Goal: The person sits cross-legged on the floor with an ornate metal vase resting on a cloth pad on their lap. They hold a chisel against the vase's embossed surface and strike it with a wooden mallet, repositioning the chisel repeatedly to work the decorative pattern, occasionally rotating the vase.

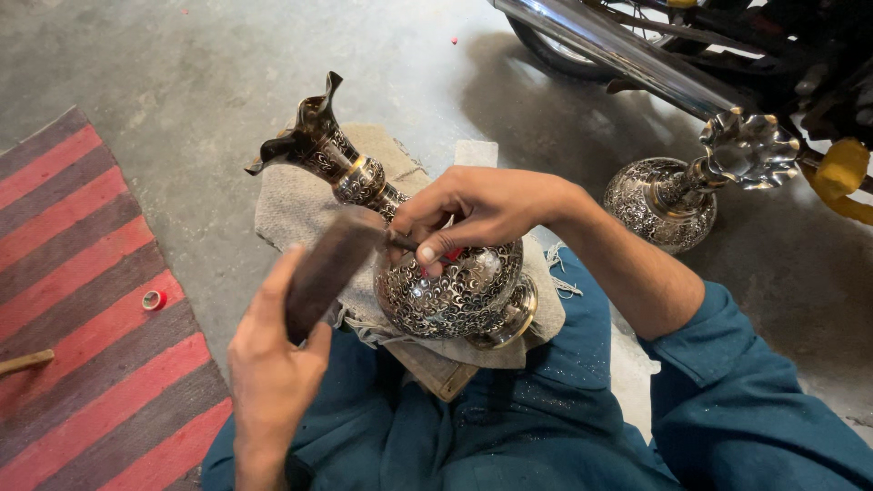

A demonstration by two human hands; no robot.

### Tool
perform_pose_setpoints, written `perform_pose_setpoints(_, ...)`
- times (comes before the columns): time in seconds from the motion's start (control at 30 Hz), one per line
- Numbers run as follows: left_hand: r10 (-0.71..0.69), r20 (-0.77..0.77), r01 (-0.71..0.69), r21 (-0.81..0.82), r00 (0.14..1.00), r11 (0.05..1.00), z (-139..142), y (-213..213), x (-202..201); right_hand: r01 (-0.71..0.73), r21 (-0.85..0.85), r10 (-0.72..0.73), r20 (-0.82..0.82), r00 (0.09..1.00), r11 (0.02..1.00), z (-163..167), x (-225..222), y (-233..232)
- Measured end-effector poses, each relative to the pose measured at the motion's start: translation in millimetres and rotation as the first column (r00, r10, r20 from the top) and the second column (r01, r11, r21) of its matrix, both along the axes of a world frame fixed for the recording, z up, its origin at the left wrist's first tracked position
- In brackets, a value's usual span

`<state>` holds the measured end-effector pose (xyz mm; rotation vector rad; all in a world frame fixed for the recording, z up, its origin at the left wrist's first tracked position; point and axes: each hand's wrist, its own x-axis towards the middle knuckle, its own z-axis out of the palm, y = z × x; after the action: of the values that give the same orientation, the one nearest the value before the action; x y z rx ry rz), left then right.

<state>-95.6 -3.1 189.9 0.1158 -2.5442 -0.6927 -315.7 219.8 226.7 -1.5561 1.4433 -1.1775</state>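
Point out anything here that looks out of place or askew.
The engraved metal vase lies tilted on a burlap pad by design. The only stray things are a small tape roll on the striped rug and red specks on the floor.

Bare grey concrete floor (209, 82) fills the scene, lit evenly by soft daylight. At the left lies a red-and-grey striped rug (82, 300). Top right, a motorcycle (727, 45) stands parked, its chrome exhaust pipe (618, 50) gleaming.

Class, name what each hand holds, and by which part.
Left hand: wooden block, gripped at its lower end. Right hand: thin tool, pinched near its tip, against the vase.
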Motion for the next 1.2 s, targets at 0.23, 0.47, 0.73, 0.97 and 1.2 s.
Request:
perform_pose_setpoints(0.23, 0.019, 0.007, -0.02, 0.107, 1.0, 0.994, 16, -1, -6, 0.019, 0.023, -0.018, -0.046, 0.999, 1.0, 0, -1, -1)
perform_pose_setpoints(0.47, 0.135, 0.17, -0.171, 0.223, 0.976, 0.96, 3, -6, -6, 0.033, 0.026, -0.033, -0.017, 0.999, 0.999, -3, -2, -1)
perform_pose_setpoints(0.73, 0.07, -0.023, -0.061, 0.279, 0.997, 0.958, 4, -5, -3, 0.008, -0.064, -0.004, 0.06, 0.998, 0.998, -3, 0, 2)
perform_pose_setpoints(0.97, 0.086, 0.074, -0.078, -0.105, 0.994, 0.991, 11, -2, -1, -0.003, -0.023, 0.005, 0.113, 0.994, 1.0, -5, 0, 1)
perform_pose_setpoints(1.2, 0.184, 0.165, -0.241, 0.461, 0.969, 0.854, 6, 0, -1, 0.074, 0.001, -0.074, 0.06, 0.995, 0.997, -7, 1, 4)
